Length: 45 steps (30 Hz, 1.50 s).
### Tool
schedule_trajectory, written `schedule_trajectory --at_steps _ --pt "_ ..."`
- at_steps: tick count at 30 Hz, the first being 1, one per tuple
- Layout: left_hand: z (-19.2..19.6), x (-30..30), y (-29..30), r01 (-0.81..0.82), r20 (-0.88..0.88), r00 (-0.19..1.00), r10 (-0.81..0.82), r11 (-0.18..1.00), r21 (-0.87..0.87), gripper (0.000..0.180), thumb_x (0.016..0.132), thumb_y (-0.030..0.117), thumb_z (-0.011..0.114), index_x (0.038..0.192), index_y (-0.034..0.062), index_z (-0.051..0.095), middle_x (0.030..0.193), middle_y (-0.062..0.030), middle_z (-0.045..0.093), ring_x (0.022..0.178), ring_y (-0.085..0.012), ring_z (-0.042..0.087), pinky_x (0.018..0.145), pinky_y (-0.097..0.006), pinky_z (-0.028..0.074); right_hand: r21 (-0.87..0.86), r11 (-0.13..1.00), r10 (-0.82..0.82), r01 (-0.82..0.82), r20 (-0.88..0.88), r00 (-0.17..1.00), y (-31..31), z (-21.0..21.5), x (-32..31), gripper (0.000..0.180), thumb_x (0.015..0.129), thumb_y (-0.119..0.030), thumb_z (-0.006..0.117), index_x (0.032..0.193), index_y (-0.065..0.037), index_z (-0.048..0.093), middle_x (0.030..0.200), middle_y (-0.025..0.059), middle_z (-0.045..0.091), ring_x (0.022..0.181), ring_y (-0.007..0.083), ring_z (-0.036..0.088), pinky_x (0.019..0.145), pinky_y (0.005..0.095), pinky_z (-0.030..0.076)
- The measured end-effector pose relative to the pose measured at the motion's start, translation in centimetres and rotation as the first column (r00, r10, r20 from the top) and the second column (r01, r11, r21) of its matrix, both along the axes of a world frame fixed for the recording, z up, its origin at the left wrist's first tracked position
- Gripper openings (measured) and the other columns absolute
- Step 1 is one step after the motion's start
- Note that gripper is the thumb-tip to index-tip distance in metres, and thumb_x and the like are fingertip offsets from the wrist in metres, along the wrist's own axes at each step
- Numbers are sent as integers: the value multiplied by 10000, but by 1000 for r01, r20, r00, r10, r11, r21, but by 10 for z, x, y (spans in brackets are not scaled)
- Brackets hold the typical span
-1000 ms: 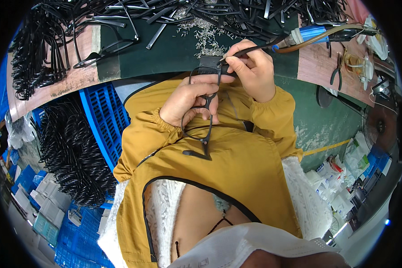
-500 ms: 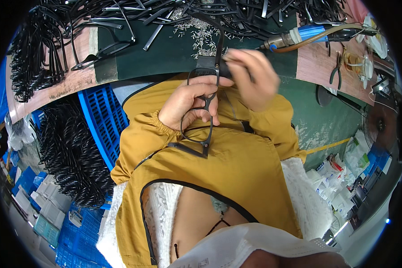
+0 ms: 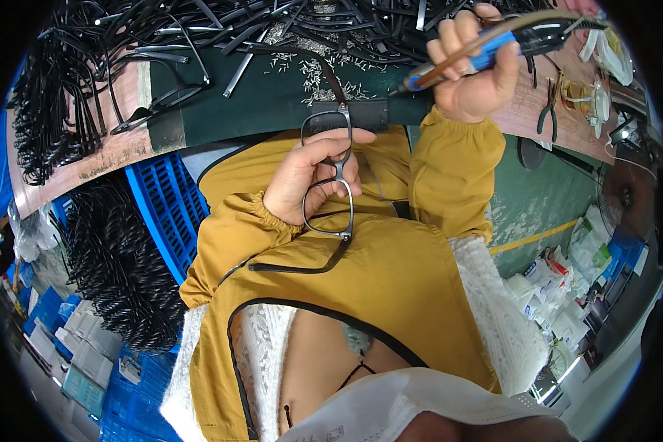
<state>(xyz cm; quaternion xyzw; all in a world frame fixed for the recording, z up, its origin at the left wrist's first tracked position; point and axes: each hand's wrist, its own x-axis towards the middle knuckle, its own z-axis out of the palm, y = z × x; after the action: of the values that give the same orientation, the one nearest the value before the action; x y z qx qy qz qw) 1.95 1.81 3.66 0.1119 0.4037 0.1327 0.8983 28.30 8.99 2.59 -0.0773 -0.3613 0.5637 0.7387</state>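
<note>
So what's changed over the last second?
The right hand let go of the upper temple, moved up and right, and now grips the blue-and-black power tool, its tip shifted left. The upper temple swung from pointing right to pointing up and left; the lower temple reaches further left. The left hand still holds the eyeglass frame.

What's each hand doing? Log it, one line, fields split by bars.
left hand: holding black glasses frame | right hand: gripping blue-and-black tool | bench: small silver pieces, black strips
</note>
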Motion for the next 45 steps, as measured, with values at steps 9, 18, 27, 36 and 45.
schedule_trajectory --at_steps 9,18,27,36,45 --pt "-4 10 -17 1 155 987 34 975 -222 395 1028 264 603 1374 76 576 697 -10 549 560 -119 512 499 -219 387 -157 977 -133 142 66 989 -30 -6 -27 406 1047 -419 589 1287 -93 549 874 -8 478 745 115 460 589 217 413" --pt "-17 14 -26 -104 168 976 142 971 -217 377 991 322 669 1310 137 588 718 -12 593 567 -136 554 509 -237 415 -176 947 -227 267 217 949 -63 20 -66 351 950 -113 734 1195 -56 488 678 81 546 513 163 536 436 274 415" --pt "-24 13 -22 -19 246 968 55 989 -146 348 1039 389 576 1331 198 584 649 31 485 509 -103 466 470 -255 348 -135 967 -157 217 358 921 -60 18 -69 136 1011 -87 614 1010 -123 483 766 33 505 569 133 464 467 248 398" --pt "-13 15 -21 -21 60 998 29 990 -139 374 1029 323 586 1362 155 603 658 -13 558 520 -138 527 459 -261 364 -202 887 -372 415 221 902 -57 8 -46 226 996 -162 631 1144 -36 516 742 65 551 559 147 526 463 279 404" --pt "2 -1 2 147 -22 989 -147 989 7 382 996 185 608 1350 43 619 762 -59 673 553 -119 630 424 -198 373 -148 761 -59 632 954 295 -107 13 -73 253 951 2 690 1182 -12 589 996 61 663 884 118 636 754 254 523"
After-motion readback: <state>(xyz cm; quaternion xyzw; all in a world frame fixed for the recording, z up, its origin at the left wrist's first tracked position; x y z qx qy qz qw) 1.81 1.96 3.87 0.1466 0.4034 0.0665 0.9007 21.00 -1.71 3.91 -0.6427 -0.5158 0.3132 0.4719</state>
